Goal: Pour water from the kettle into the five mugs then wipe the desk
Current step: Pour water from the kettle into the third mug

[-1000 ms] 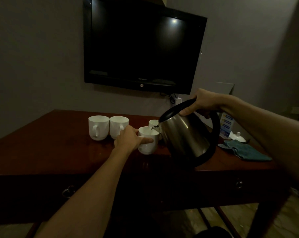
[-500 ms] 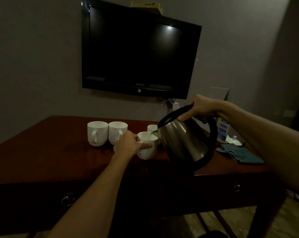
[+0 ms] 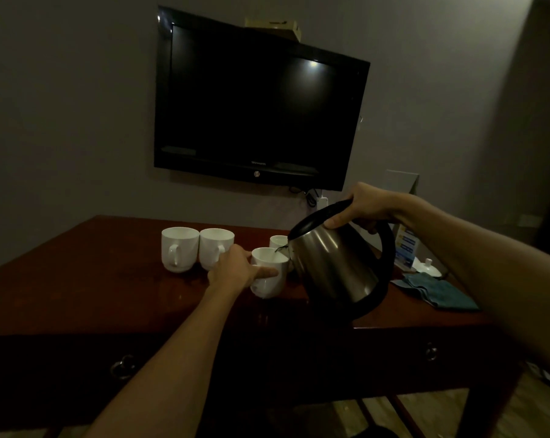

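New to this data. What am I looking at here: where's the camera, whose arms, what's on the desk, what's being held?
There is no robot: the arms belong to a person wearing one wide-angle camera on the head, looking forward and down.

The right hand grips the black handle of a steel kettle, tilted with its spout over a white mug. The left hand steadies that mug from the side.

On the dark wooden desk two more white mugs stand side by side to the left, and another mug peeks out behind the spout. A fifth is not visible. To the right lie a folded teal cloth, a small white lidded dish and a printed card. A switched-off television hangs on the wall.
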{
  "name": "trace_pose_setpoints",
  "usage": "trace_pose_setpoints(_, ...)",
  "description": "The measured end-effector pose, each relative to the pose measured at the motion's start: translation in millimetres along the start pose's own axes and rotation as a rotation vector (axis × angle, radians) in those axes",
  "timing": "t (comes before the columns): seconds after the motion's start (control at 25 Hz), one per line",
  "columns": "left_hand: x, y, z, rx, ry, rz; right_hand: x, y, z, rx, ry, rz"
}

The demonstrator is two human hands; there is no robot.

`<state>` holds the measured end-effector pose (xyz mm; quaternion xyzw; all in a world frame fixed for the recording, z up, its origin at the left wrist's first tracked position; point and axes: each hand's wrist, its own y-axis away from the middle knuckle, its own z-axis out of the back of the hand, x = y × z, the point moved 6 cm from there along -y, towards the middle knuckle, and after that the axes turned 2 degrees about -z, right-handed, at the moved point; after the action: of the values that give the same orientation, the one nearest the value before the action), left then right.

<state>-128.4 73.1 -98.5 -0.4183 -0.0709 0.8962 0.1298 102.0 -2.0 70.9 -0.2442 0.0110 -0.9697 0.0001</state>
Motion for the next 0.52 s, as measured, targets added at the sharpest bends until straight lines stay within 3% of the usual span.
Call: trace_pose_setpoints(0.52,0.4,-1.3,0.1,-0.005,0.002,0.02,-2.7,-2.8,0.4,0.015,0.007,-0.008)
